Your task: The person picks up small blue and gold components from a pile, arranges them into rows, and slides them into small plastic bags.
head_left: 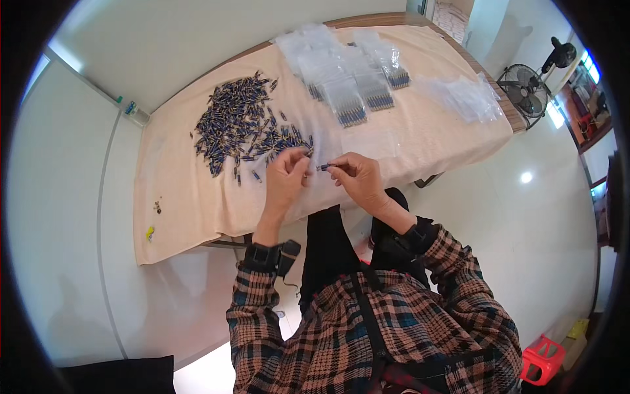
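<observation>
Tabletop (384, 20) under a pale cloth (177, 203), white wall (190, 33) behind. Near the front edge, your right hand (359, 177) has its grip clamped on one small dark cylinder (323, 167), placed between your hands. Your left hand (286, 176): fingertips close together; cannot tell if they hold anything. Risk: a light pinch could drop the piece; your left knuckles, near the pile of like cylinders (230, 121), could scatter strays. Beyond: filled clear bags (344, 92), crowding the far middle; loose clear bags (462, 98), which draught from the fan (525, 90), if running, might shift.
</observation>
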Available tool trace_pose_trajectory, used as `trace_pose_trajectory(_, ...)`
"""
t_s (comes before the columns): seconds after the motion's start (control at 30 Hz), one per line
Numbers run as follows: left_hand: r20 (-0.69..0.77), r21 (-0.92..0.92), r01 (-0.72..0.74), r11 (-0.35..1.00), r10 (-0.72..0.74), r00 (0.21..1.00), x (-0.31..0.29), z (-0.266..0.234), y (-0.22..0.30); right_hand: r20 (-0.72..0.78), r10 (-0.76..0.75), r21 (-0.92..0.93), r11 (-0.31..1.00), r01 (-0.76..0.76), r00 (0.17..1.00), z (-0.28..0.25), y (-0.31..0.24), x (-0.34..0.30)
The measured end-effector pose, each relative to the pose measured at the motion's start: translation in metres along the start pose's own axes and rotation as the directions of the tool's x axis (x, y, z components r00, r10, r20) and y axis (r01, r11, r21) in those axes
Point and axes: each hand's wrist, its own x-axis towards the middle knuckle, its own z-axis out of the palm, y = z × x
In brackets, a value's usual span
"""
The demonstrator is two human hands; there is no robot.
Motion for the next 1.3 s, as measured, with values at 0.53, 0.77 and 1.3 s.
trace_pose_trajectory(0.53, 0.163, 0.807, -0.439, 0.395, 0.565, 0.809, 0.034, 0.005, 0.004, 0.045, 0.055, -0.084, 0.995, -0.051, 0.997, -0.012, 0.009, -0.001)
trace_pose_trajectory(0.77, -0.2, 0.448, -0.287, 0.847, 0.408, 0.891, 0.016, -0.013, 0.017, -0.081, 0.157, 0.151, 0.978, -0.144, 0.984, -0.002, -0.011, 0.008)
trace_pose_trajectory(1.3, -0.06, -0.331, -0.141, 0.933, 0.129, 0.99, -0.024, 0.02, 0.005, -0.036, 0.096, 0.296, 0.952, -0.081, 0.995, 0.016, -0.014, 0.004)
